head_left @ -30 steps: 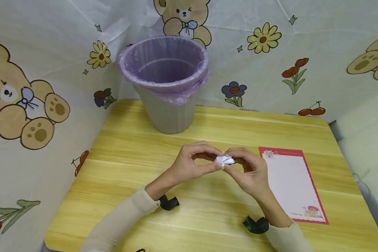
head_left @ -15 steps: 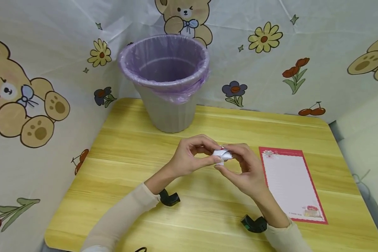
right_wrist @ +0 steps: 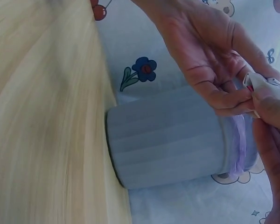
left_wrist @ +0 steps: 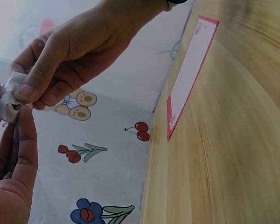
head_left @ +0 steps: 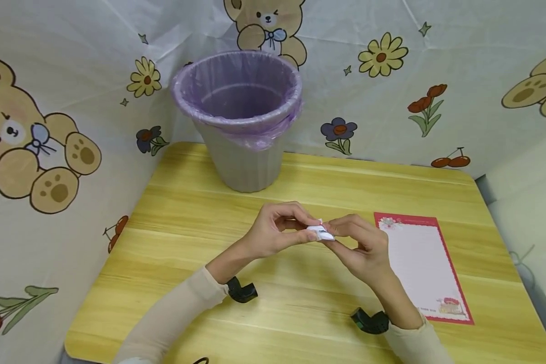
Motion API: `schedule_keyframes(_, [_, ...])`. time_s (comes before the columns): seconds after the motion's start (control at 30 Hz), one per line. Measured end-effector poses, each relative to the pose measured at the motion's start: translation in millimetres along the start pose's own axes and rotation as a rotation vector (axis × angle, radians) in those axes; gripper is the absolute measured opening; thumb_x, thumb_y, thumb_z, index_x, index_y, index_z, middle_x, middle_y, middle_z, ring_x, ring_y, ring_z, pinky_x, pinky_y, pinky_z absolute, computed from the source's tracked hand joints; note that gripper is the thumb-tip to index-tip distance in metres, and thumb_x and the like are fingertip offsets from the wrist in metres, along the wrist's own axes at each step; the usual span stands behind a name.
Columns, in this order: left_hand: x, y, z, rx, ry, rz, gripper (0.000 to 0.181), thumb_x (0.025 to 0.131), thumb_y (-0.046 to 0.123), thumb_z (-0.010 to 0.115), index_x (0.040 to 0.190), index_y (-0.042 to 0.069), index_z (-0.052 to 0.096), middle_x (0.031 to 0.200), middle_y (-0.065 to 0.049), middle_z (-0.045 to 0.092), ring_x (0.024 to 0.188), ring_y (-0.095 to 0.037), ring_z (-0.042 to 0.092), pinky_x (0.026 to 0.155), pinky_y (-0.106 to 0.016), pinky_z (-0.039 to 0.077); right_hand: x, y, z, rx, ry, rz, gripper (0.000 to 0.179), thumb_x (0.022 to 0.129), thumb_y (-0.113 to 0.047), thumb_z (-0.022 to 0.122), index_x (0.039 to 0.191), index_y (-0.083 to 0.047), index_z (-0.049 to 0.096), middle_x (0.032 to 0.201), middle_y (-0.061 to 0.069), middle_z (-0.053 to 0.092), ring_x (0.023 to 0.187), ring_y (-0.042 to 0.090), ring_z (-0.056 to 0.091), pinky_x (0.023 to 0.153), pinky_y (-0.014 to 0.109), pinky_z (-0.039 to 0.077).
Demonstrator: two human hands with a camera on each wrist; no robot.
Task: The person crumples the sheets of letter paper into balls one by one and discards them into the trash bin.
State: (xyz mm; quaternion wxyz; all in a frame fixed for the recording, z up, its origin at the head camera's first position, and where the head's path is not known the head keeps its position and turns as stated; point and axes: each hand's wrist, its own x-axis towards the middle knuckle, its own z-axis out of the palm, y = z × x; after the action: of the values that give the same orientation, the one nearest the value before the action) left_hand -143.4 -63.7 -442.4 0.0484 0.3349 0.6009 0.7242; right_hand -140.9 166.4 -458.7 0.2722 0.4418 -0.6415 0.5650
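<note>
Above the middle of the table, a small wad of folded white paper (head_left: 320, 233) is pinched between both hands. The left hand (head_left: 270, 232) grips its left side between thumb and fingertips. From the right, the right hand (head_left: 364, 245) pinches the other end. In the left wrist view the crumpled paper (left_wrist: 10, 98) has a folded, twisted look with a dark opening in it. A trace of red shows at the edge of the paper (right_wrist: 266, 86) in the right wrist view. Part of the wad is hidden behind the fingers.
A grey bin (head_left: 247, 162) with a purple liner stands at the back left of the wooden table (head_left: 164, 217). A red-bordered sheet of stationery (head_left: 423, 263) lies flat at the right, beside the right forearm. Printed cloth (head_left: 346, 30) hangs behind.
The paper wad has been turned and pressed in the fingers. The right thumb, apart from the wad half a second ago, is back against it. Bin and sheet have not moved.
</note>
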Motion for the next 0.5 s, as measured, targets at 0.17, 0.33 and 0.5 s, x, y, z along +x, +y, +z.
schedule_keyframes(0.17, [-1.3,-0.2,-1.1,0.015,0.009,-0.003,0.013,0.091,-0.009,0.08,0.103,-0.01,0.076,0.106,-0.033,0.073,0.098,-0.012,0.075,0.083,-0.03,0.068,-0.8,-0.5,-2.2,-0.057,-0.042,0.002,0.012,0.094,-0.009,0.084,0.09,0.002,0.08,0.09,0.016,0.078,0.091,0.014,0.078,0.089,0.016,0.063])
schedule_keyframes(0.33, [-2.1,-2.3,-2.2,0.033,0.007,0.004,0.011,0.091,-0.009,0.079,0.102,-0.009,0.076,0.104,-0.033,0.073,0.098,-0.012,0.076,0.083,-0.033,0.069,-0.8,-0.5,-2.5,-0.07,-0.046,0.011,0.009,0.093,-0.008,0.084,0.09,0.0,0.08,0.089,0.015,0.079,0.086,0.018,0.079,0.088,0.016,0.063])
schedule_keyframes(0.5, [-3.3,-0.4,-5.9,0.06,0.004,0.007,0.011,0.092,-0.007,0.079,0.103,-0.007,0.077,0.104,-0.03,0.074,0.097,-0.013,0.076,0.083,-0.033,0.069,0.8,-1.6,0.2,-0.07,-0.046,0.046,0.015,0.097,-0.014,0.081,0.091,0.0,0.081,0.092,0.013,0.08,0.088,0.019,0.079,0.089,0.017,0.063])
